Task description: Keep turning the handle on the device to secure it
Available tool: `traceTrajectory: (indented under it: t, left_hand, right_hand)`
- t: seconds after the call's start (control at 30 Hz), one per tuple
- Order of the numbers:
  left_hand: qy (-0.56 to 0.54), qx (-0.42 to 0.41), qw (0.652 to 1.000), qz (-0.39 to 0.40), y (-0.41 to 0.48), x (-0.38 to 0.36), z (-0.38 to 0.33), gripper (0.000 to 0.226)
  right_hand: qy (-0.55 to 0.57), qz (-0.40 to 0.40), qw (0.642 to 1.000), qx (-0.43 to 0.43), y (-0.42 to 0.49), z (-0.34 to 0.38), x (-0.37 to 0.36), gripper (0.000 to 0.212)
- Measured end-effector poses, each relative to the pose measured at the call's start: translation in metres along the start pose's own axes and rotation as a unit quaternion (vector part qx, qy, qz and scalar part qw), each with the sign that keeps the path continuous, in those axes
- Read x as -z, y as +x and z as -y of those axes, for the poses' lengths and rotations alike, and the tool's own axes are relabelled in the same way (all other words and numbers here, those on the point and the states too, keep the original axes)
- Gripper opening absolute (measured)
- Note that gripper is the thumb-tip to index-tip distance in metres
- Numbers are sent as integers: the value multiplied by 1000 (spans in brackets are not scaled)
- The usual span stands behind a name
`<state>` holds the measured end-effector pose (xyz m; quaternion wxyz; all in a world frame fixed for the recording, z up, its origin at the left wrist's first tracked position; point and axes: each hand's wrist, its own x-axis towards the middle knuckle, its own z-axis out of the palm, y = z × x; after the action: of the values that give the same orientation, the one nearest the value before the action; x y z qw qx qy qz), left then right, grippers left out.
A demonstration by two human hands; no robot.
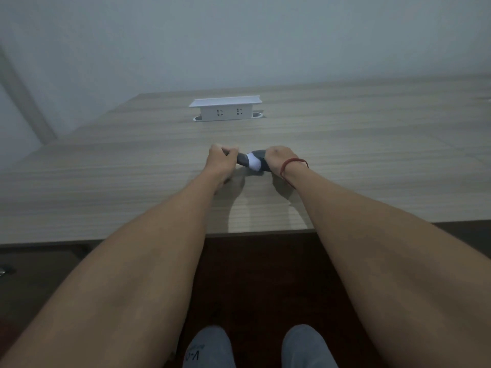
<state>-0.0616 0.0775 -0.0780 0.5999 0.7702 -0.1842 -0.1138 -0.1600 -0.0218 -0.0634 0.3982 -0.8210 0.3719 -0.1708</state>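
We count two hands: left hand (220, 159) at 9 o'clock of the cloth, right hand (279, 158) at 3 o'clock. One grey-and-white cloth item (252, 162) between them. One red wrist string (293, 166). One table (106, 181). One white socket box (225, 108) at 12 o'clock, with two outlets. Two knees at 6 o'clock.
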Motion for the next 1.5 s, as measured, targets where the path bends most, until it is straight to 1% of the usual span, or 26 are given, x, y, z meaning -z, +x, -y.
traceTrajectory:
  t: [0.03,0.1,0.2,0.27,0.33,0.43,0.5,0.53,0.6,0.63,0.7,0.77,0.83,0.93,1.0,1.13,1.27,1.4,1.5]
  left_hand:
    - [21,-2,1000,0,2,0,3,21]
    - [12,2,1000,-10,6,2,4,20]
    - [-60,13,997,-45,7,5,0,20]
    - [-96,11,993,-70,9,5,-2,20]
    - [-99,11,990,-97,14,4,-1,20]
    - [-103,2,989,-108,16,2,-4,25]
    - [-92,-12,990,-106,10,1,-9,27]
    - [-64,-23,993,-96,8,2,-10,23]
    - [41,-39,996,-69,4,1,-5,16]
    - [72,-47,994,-69,5,1,0,16]
    - [84,-55,990,-96,4,2,4,15]
    - [54,-59,989,-124,5,2,2,15]
    - [45,-76,990,-112,6,-1,0,17]
    - [116,-109,985,-68,4,-2,-1,16]
    - [140,-106,982,-63,7,-1,1,15]
    - [116,-94,985,-81,14,0,-3,17]
    - [136,-91,986,-38,20,-6,-4,19]
    - [170,-81,982,16,22,-9,0,36]
    - [165,-72,983,43,24,1,-1,38]
  right_hand:
    - [6,-6,1000,-3,2,-1,-1,42]
    - [14,-23,1000,-7,3,-5,-3,42]
    - [17,-31,999,-6,4,-10,-7,43]
    - [8,-20,1000,-2,4,-8,-6,46]
    - [-6,-6,1000,2,5,-7,-4,49]
    - [-19,8,1000,12,7,-8,0,50]
    - [-23,18,999,26,6,-10,3,49]
    - [-22,23,999,32,6,-11,4,50]
    - [-17,29,999,42,7,-14,6,52]
    - [-15,31,998,44,7,-16,7,52]
    - [-13,36,998,49,8,-16,8,52]
    - [-12,38,998,51,8,-16,8,52]
    - [-12,39,998,55,9,-17,9,52]
    - [-14,48,997,62,11,-18,10,51]
    - [-14,55,996,63,11,-19,12,50]
    - [-26,71,993,93,12,-22,15,46]
    - [-16,87,989,119,12,-25,12,44]
    - [4,108,988,112,14,-29,12,53]
    - [37,88,991,94,16,-30,11,58]
